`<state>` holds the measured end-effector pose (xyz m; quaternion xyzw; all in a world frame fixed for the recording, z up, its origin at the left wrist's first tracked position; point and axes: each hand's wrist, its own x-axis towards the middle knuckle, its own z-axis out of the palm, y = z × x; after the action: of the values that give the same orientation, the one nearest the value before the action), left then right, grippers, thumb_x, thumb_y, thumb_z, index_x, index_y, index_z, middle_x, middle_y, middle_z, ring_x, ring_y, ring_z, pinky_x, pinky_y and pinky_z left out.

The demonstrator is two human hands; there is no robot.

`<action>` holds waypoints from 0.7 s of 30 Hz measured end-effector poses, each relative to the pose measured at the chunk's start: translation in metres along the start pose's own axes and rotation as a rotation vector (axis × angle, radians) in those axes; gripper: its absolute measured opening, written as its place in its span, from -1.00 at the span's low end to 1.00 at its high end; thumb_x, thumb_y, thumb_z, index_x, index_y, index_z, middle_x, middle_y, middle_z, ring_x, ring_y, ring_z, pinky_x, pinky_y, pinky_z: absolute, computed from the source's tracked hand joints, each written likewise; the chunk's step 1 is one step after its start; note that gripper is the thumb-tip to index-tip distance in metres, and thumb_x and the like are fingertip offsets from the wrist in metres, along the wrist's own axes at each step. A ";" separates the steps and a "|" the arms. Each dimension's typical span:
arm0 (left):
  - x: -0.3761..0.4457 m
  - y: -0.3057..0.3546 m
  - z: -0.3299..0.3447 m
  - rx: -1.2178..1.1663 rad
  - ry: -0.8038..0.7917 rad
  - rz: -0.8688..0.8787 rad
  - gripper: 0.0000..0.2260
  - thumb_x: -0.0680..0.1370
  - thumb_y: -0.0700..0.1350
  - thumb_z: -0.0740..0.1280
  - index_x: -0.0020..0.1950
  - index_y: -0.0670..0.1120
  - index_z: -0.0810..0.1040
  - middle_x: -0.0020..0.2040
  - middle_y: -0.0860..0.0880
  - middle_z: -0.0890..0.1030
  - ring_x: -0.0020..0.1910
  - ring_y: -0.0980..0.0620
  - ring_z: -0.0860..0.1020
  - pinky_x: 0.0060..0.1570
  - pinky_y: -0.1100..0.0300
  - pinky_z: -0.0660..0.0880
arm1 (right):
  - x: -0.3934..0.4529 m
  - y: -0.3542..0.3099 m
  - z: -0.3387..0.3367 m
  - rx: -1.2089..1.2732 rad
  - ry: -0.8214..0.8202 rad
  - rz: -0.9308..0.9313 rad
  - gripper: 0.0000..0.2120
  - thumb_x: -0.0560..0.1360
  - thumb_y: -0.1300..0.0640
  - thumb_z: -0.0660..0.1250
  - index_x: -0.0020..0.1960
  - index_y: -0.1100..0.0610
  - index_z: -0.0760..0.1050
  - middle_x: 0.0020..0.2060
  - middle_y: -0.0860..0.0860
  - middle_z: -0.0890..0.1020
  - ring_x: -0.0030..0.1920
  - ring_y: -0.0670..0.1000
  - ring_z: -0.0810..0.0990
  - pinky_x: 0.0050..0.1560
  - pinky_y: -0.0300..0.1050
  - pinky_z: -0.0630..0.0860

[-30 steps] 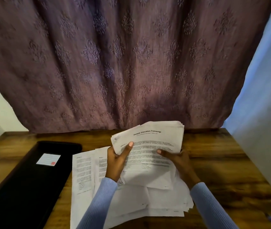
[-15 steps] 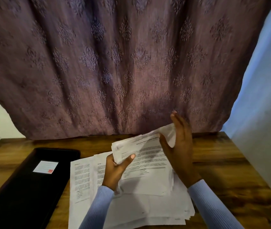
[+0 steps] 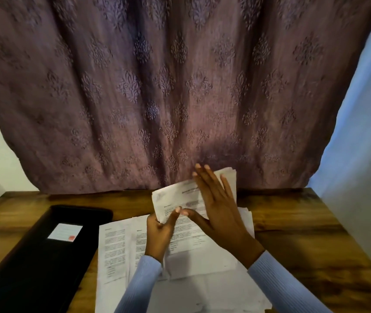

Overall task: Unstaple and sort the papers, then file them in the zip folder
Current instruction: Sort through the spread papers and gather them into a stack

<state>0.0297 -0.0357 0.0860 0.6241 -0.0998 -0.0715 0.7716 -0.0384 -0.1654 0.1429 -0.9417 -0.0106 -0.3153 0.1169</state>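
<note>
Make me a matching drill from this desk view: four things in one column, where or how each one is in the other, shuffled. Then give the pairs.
Things:
1. left hand
2. right hand
3. black folder
4. curtain

States:
A. hangs behind the table
B. lies flat at the left of the table, white label on top
C. fingers straight, flat across the raised papers
D. pinches the raised papers at their left edge

Pairs: 1-D, 2-C, 3-B, 4-A
</note>
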 end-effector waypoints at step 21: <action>-0.002 -0.021 -0.045 -0.585 0.079 -0.369 -0.65 0.57 -0.11 0.23 0.36 -0.08 0.41 0.17 -0.14 0.61 0.06 -0.09 0.63 -0.15 -0.06 0.62 | -0.079 0.049 0.047 1.363 0.188 1.076 -0.58 0.32 0.22 0.50 0.16 0.05 0.53 0.02 0.06 0.67 0.03 0.12 0.63 0.02 0.16 0.56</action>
<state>0.0394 0.0024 0.0561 0.3862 0.0696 -0.2112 0.8952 -0.0688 -0.1982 0.0490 -0.5141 0.2589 -0.2185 0.7880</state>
